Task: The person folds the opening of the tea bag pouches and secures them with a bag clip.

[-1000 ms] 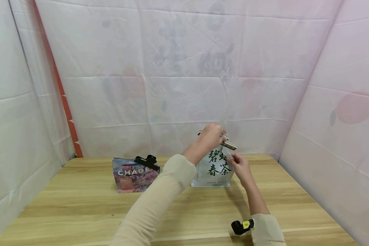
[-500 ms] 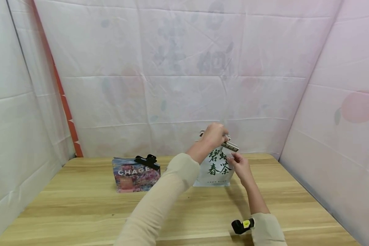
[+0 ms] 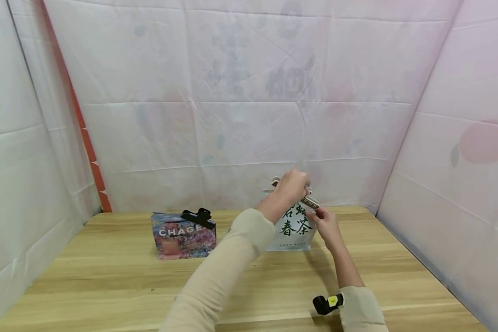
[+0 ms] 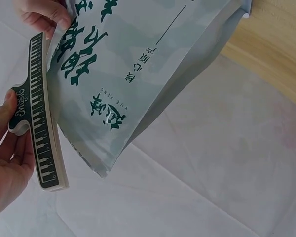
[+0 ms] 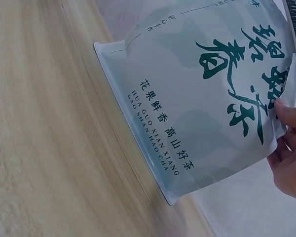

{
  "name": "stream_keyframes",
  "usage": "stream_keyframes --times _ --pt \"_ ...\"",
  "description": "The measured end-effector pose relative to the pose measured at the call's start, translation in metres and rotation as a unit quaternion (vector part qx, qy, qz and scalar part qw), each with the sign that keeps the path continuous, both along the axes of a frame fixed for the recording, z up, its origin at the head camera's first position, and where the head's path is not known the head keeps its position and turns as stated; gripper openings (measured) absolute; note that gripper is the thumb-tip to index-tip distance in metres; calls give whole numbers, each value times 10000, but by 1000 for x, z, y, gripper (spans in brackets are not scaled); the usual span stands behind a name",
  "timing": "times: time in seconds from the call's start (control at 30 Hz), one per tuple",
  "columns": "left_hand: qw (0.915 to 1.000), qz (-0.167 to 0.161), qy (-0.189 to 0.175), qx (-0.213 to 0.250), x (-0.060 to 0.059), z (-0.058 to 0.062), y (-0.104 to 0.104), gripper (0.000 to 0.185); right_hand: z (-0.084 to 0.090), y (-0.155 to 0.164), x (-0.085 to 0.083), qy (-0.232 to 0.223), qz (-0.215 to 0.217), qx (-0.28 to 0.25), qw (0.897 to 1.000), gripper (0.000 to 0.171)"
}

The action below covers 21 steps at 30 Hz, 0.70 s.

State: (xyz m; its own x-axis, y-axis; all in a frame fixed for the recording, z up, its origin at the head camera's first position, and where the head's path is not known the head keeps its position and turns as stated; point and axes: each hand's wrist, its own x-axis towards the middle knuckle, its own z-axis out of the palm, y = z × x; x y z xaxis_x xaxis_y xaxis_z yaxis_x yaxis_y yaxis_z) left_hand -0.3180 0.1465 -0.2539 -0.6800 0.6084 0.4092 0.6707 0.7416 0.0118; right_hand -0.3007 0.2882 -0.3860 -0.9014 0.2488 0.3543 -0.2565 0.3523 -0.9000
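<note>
While the wooden tabletop point(image 3: 108, 276) fills the lower view inside a white sheeted enclosure, a pale green tea pouch point(image 3: 292, 228) stands upright near its far edge, well apart from a colourful printed bag point(image 3: 182, 237) to the left with a black clip point(image 3: 198, 216) on top. The tea pouch looks light and soft-sided, its glossy film likely slippery and easy to crumple, so its flat top seam seems the firmest place to take hold. The left hand point(image 3: 292, 184) curls around the grip of a piano-key sealing clip point(image 4: 42, 113) at the pouch's top edge; whether the clip bites the pouch yet is unclear. The right hand point(image 3: 321, 221) pinches the pouch's upper right edge between thumb and fingers, steadying it. A small black device point(image 3: 328, 304) sits at the right wrist.
</note>
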Motion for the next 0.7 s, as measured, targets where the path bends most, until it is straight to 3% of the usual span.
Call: stream_keyframes --times 0.3,0.7 --pt "9998 20 -6 -220 0 -7 6 8 0 4 2 115 477 -632 9968 25" --pt "9981 202 234 -535 2 -14 13 7 -3 13 3 332 834 -788 9928 24"
